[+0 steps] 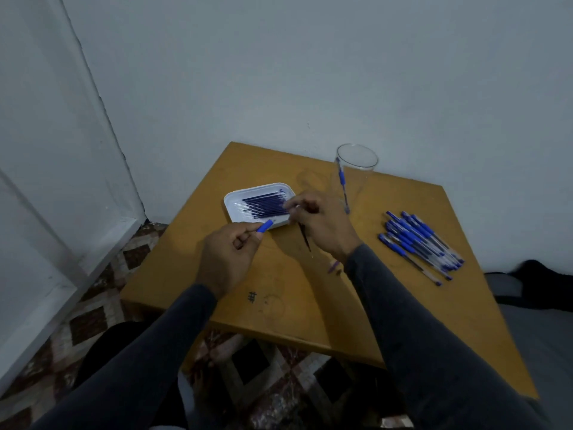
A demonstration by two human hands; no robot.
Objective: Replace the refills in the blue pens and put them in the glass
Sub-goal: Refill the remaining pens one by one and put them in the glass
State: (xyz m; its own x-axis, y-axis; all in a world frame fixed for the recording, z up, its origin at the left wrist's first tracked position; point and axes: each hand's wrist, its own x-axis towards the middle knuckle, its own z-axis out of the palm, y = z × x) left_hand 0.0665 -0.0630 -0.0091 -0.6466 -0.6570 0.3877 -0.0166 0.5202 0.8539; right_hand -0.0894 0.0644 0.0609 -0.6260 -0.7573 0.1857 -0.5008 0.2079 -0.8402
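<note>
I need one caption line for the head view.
Left hand holds a blue pen part; right hand reaches refills.

The bench (372,305) is seen as smooth, matt wood; the glass (356,169) as clear and glossy; the tray (231,206) as white plastic.

Dim, bluish, flat indoor light; soft shadows; slight overall blur; wide-angle bending at edges.
</note>
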